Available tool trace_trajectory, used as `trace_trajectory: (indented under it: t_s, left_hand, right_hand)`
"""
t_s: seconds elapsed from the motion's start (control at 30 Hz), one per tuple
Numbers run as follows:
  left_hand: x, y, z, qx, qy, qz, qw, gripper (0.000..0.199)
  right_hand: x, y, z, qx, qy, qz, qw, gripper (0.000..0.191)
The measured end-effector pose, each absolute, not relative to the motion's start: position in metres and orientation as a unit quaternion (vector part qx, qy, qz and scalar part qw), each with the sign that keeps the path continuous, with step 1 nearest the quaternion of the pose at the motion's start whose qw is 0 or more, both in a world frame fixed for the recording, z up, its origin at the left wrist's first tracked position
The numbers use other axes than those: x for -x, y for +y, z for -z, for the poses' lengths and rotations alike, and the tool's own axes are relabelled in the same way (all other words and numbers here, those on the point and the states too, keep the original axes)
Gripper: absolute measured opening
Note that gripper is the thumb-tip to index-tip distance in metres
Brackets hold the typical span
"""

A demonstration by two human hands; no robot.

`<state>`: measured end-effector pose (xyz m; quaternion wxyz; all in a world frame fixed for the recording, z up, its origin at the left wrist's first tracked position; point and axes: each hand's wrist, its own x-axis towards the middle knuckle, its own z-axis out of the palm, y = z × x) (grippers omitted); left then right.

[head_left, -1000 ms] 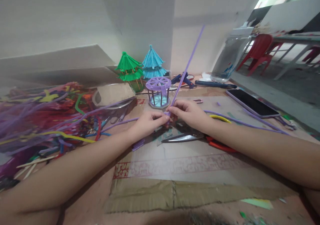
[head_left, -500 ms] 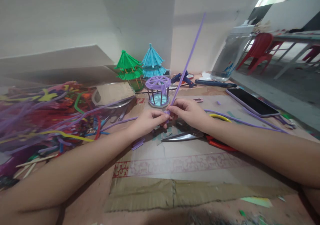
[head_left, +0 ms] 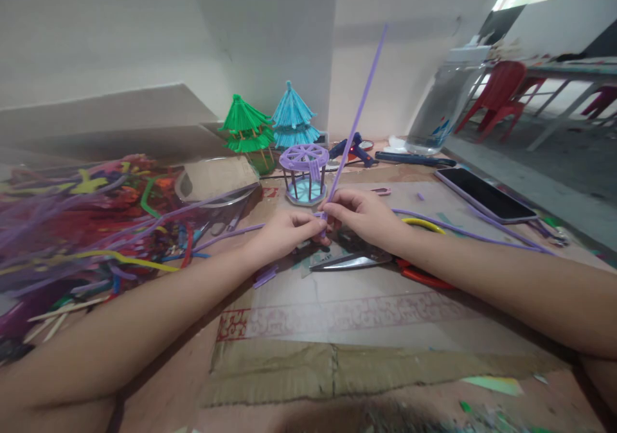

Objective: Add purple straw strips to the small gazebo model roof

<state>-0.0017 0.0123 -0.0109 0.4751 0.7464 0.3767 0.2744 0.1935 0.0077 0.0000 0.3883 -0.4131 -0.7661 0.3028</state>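
A long purple pipe cleaner (head_left: 358,118) slants up from between my fingertips. My right hand (head_left: 369,218) pinches it near its lower end. My left hand (head_left: 292,232) meets it there, thumb and fingers closed on the same lower end, and the exact bend is partly hidden. Just beyond my hands stands a small pavilion model (head_left: 304,173) with a purple spoked top, dark posts and a light blue floor. Scissors (head_left: 351,263) with red and yellow handles lie beneath my right hand and forearm. Short purple pieces (head_left: 265,276) rest below my left hand.
A tangled heap of coloured pipe cleaners (head_left: 110,208) lies at left. Green (head_left: 245,118) and blue (head_left: 294,112) tiered-roof models stand at the back, near a glue gun (head_left: 357,150). At right are a phone (head_left: 484,195) and a large clear bottle (head_left: 441,105).
The upright pipe cleaner's tip has shifted slightly left. My left fingers have moved a little at its lower end, and both hands keep their hold.
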Motion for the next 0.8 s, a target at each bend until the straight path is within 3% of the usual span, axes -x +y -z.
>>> trace_trajectory:
  t_s: [0.5,0.8]
  left_hand:
    - [0.0018,0.0122,0.0092,-0.751,0.393,-0.260,0.462,0.035]
    - [-0.0001,0.0100,0.0051,-0.763,0.395,-0.256,0.443,0.035]
  right_hand:
    - [-0.1937,0.0073,-0.0015,0.406,-0.769,-0.294,0.395,0.022]
    - [-0.1920,0.0094,0.0018,0.399,-0.749,-0.386,0.362,0.020]
